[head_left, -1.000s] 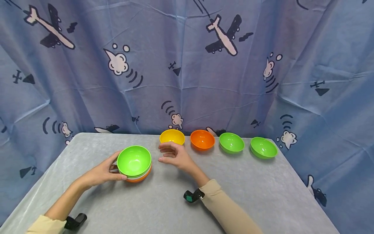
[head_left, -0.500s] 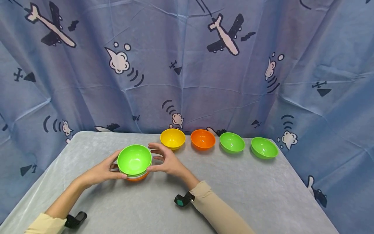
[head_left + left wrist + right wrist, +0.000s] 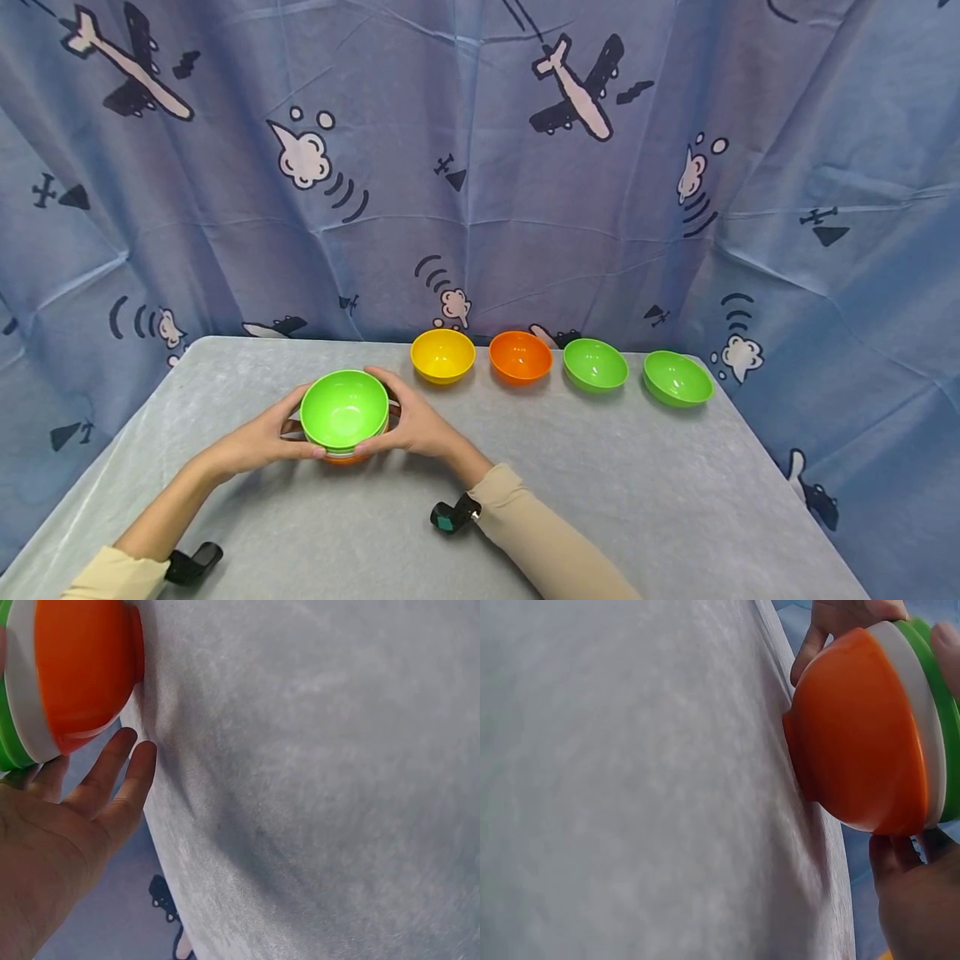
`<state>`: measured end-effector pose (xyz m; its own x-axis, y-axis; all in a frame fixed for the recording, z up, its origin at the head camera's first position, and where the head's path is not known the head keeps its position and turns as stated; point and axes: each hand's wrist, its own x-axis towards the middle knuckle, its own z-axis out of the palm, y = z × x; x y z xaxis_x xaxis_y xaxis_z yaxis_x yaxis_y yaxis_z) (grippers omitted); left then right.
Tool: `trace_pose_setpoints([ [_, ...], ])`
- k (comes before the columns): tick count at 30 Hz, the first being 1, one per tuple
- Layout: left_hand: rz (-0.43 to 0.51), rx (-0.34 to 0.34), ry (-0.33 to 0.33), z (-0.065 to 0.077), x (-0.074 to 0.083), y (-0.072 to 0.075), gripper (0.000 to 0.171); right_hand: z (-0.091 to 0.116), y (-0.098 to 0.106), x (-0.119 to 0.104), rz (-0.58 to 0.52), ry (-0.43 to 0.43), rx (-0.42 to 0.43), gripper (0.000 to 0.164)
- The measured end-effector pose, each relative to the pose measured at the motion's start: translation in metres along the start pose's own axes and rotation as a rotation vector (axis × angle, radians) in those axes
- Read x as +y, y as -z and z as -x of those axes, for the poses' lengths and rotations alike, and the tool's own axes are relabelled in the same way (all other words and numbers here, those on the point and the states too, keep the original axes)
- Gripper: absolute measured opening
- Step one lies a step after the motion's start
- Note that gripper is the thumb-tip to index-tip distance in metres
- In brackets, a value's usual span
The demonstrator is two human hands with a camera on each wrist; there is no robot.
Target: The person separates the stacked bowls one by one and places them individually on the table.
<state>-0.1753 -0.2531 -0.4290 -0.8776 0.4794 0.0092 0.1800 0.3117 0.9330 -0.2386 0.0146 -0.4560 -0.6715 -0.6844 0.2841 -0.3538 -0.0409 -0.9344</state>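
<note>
A stack of nested bowls stands upright on the table's left half, a green bowl on top, a white bowl under it and an orange bowl lowest. My left hand holds the stack from the left, thumb at the near side of the rim. From the right my right hand holds the same stack, its thumb also on the near side and its fingers round the far right. The right wrist view shows fingertips of the right hand against the bowls' sides.
Along the back edge of the grey-covered table stand separate bowls in a row: a yellow bowl, an orange bowl, a green bowl and another green bowl. A blue patterned curtain hangs behind.
My right hand has come left from in front of the yellow bowl to the stack and now grips its right side. The left hand and the stack have stayed in place.
</note>
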Motion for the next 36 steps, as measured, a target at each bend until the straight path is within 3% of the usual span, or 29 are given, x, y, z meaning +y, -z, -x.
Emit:
trace_pose_setpoints([
  [19, -0.001, -0.003, 0.004, 0.0, 0.0, 0.001, 0.095, -0.005, -0.001, -0.001, 0.103, 0.016, 0.038, 0.095],
  [36, -0.005, -0.017, 0.014, 0.0, 0.0, 0.001, 0.095, -0.006, 0.008, -0.011, 0.032, 0.084, 0.104, 0.093],
])
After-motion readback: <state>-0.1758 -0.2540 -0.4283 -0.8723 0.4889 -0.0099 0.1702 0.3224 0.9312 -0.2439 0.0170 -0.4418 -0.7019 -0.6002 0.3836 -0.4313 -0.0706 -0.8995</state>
